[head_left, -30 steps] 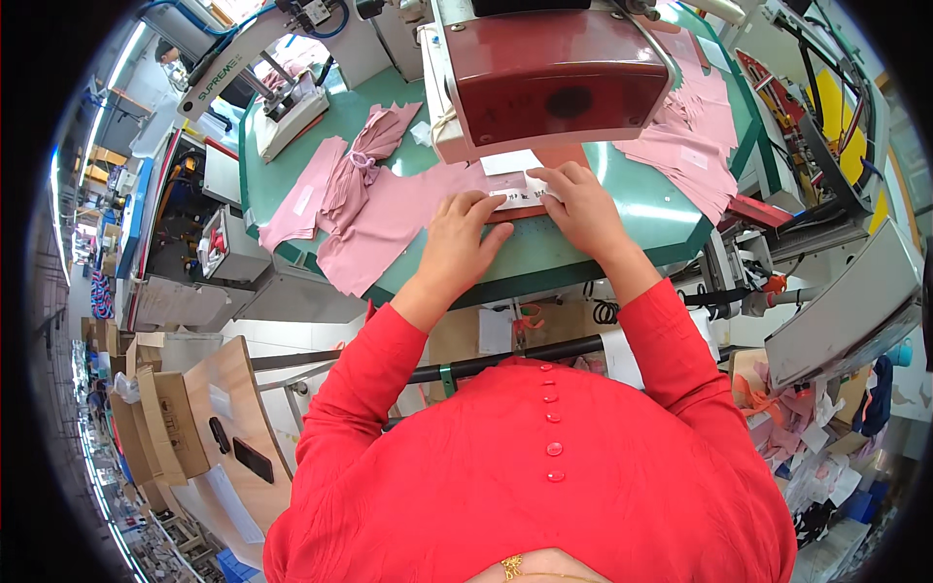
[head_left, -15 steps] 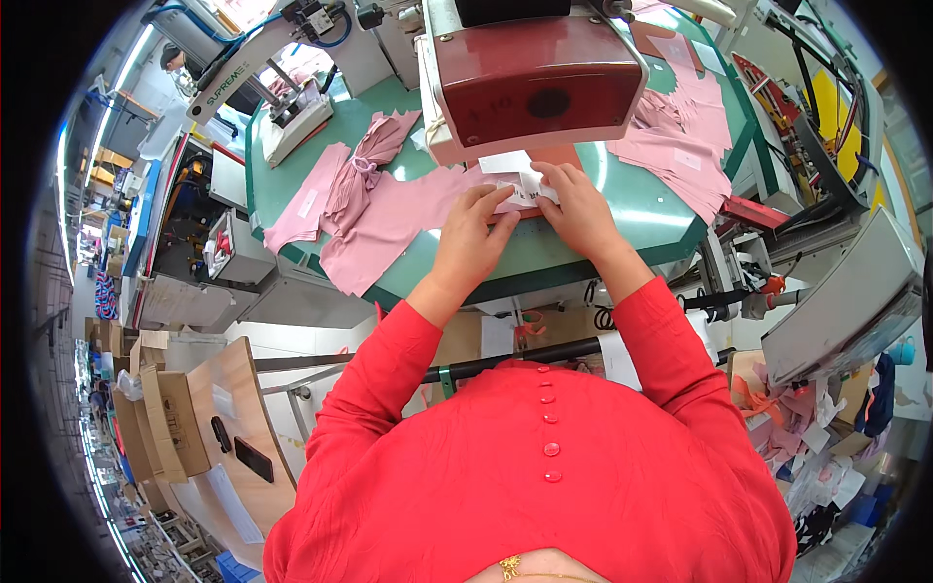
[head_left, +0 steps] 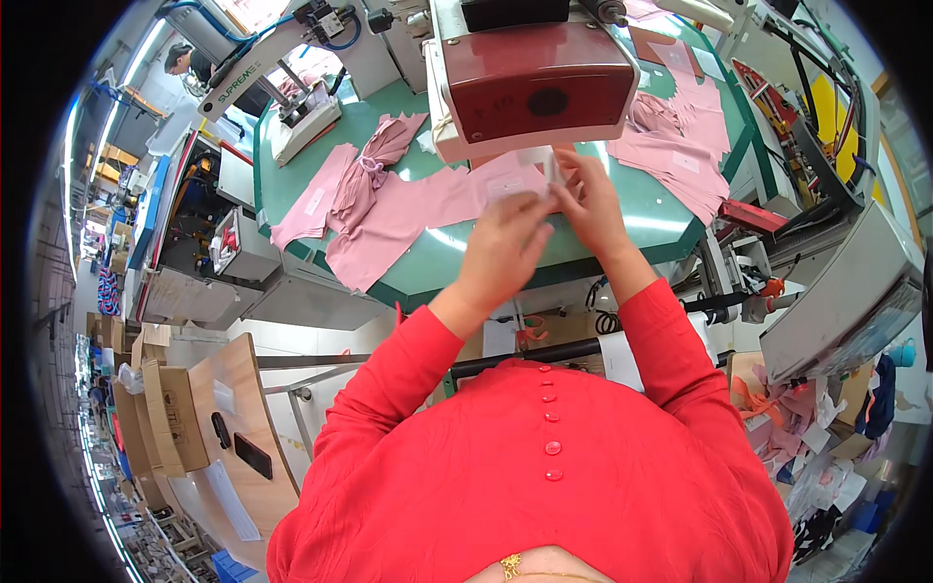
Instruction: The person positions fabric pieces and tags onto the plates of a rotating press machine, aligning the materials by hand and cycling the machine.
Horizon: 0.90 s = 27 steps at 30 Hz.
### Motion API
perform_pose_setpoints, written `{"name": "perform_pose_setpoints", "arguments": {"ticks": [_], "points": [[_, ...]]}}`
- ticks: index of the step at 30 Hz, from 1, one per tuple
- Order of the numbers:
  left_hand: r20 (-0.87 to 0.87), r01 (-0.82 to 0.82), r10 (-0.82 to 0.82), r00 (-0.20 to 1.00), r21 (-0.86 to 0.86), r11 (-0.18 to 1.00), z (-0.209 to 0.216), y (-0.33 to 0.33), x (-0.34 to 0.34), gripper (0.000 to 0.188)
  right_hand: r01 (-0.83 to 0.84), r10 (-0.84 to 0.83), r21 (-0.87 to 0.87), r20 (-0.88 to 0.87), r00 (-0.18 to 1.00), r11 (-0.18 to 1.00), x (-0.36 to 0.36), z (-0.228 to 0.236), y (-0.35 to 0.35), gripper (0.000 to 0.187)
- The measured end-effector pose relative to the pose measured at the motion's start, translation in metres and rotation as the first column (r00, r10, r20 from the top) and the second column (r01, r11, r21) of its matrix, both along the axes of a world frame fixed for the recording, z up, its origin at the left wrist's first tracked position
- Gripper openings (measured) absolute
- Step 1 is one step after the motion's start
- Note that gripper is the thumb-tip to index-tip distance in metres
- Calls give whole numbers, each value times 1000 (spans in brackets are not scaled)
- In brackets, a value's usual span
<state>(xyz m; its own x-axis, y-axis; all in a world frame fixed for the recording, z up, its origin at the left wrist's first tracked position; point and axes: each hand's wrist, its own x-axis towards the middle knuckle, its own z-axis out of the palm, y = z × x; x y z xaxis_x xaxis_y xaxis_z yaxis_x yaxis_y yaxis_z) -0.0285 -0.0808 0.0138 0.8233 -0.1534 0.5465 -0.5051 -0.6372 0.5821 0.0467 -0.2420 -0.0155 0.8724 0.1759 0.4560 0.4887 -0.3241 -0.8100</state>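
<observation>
Below the red-fronted press head [head_left: 540, 92], my right hand [head_left: 593, 204] pinches a small white sheet [head_left: 547, 163], which stands up off the work surface. My left hand [head_left: 503, 248] is just left of it, its fingers close to the sheet's lower end. Motion smears those fingers, so their grip does not show. A cut pink fabric piece [head_left: 442, 202] lies flat on the green table [head_left: 447, 243] and runs in under the press head. A pale rectangular patch shows on the fabric beside the sheet.
Left on the table is a bunched, tied pink bundle [head_left: 374, 165]; a stack of pink pieces [head_left: 671, 160] lies right. A second press arm [head_left: 258, 68] stands at the back left. A wooden side table [head_left: 262, 418] holds a phone [head_left: 253, 456]. Another person [head_left: 185, 63] is far left.
The white sheet has come up from lying nearly flat to standing on edge. My left hand has moved right and nearer; my right hand has shifted slightly right.
</observation>
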Motion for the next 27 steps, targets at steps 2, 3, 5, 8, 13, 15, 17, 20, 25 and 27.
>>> {"name": "perform_pose_setpoints", "arguments": {"ticks": [2,3,5,8,13,15,17,20,25,27], "points": [[263,133,-170,950,153,979,0,-7,-16,34,75,-74,-11,72,995,997,-9,4,-11,50],[269,133,-170,948,151,980,3,-9,-25,34,86,-91,34,185,979,996,-15,6,-17,54],[199,288,-339,919,247,925,5,-10,-44,37,16,-41,95,260,965,995,-40,9,-30,63],[170,430,-470,866,226,874,3,-6,-71,38,-136,144,74,-132,981,988,-97,30,-45,60],[22,487,-493,870,114,866,-7,11,-101,38,52,-52,19,29,998,998,-138,18,-91,30],[-74,377,-372,925,65,924,-36,34,-117,35,273,-271,-2,-138,953,962,-143,8,-122,22],[-209,157,-129,969,127,979,-82,64,-139,20,419,-453,-390,4,891,820,-132,-29,-174,27],[-389,-158,331,860,413,897,-144,127,-183,17,316,-654,-798,-125,746,513,-125,-73,-235,26],[-372,-551,697,613,431,715,-189,187,-250,24,347,-524,-747,-3,852,568,-115,-94,-262,32],[-376,-623,739,559,398,674,-198,194,-262,29,262,-265,-581,83,961,771,-106,-52,-216,35]]}}
